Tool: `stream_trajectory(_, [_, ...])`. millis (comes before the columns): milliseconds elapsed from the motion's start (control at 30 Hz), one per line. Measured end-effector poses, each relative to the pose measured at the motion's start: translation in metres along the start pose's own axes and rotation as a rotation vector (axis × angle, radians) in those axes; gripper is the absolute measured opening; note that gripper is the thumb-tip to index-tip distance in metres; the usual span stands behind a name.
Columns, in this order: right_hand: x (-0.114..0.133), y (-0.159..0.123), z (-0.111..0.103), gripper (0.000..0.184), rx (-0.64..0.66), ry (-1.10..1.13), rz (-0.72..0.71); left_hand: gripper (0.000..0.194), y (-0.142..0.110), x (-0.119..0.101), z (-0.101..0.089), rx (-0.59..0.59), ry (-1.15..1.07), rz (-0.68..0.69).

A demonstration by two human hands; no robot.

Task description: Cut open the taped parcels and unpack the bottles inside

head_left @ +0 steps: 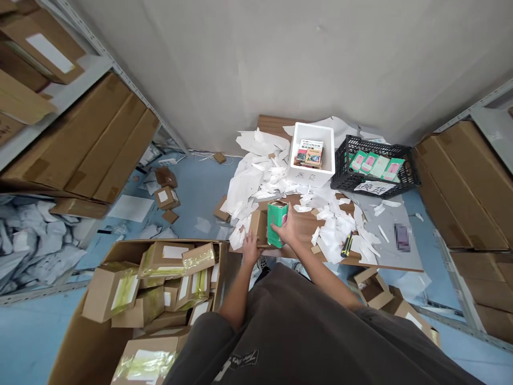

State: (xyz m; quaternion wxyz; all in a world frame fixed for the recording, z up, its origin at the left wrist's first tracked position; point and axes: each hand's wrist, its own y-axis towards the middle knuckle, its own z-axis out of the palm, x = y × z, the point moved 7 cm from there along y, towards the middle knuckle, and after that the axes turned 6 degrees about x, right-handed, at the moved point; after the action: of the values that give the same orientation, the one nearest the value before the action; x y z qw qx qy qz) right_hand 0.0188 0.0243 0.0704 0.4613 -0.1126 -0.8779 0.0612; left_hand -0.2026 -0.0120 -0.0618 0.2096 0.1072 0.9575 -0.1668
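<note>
**Grey wall (280,64), littered table (276,124), a green box (273,218) in hand**

On my feed, the green box is at the table's near edge, left of middle. The right hand (287,227) grasps it, thumb across its front. Just left, the left hand (251,250) has fingers on a carton (259,224); how firmly it grips, I can't tell.

Torn paper (250,176) covers much of the table. Toward the far edge a white bin (320,178) holds books (310,151); beside it, toward the far right corner, a black crate (340,179) holds green packs (379,166). A knife (347,245) lies near the near edge, right of the hands.

I'd judge the step in hand as parting green box from carton, though I can't see whether they are clear of each other. For that, the next move calls for a steady left hand and a straight pull with the right.
</note>
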Motion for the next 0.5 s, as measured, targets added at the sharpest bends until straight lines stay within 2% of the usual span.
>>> stream_trajectory(133, [-0.031, 0.000, -0.054, 0.124, -0.069, 0.134, -0.031, 0.067, -0.011, 0.001, -0.015, 0.014, 0.095, 0.017])
stream_trajectory(233, [-0.068, 0.000, -0.083, 0.110, -0.068, 0.191, 0.007, 0.083, -0.020, -0.003, -0.026, 0.039, 0.121, 0.012])
stream_trajectory(367, [-0.127, -0.003, -0.091, 0.104, 0.016, 0.288, 0.092, 0.094, -0.037, -0.010, -0.038, 0.035, 0.101, -0.067])
stream_trajectory(500, [-0.186, -0.018, -0.080, 0.098, 0.107, 0.302, 0.201, 0.094, -0.065, -0.027, -0.048, -0.005, 0.114, -0.147])
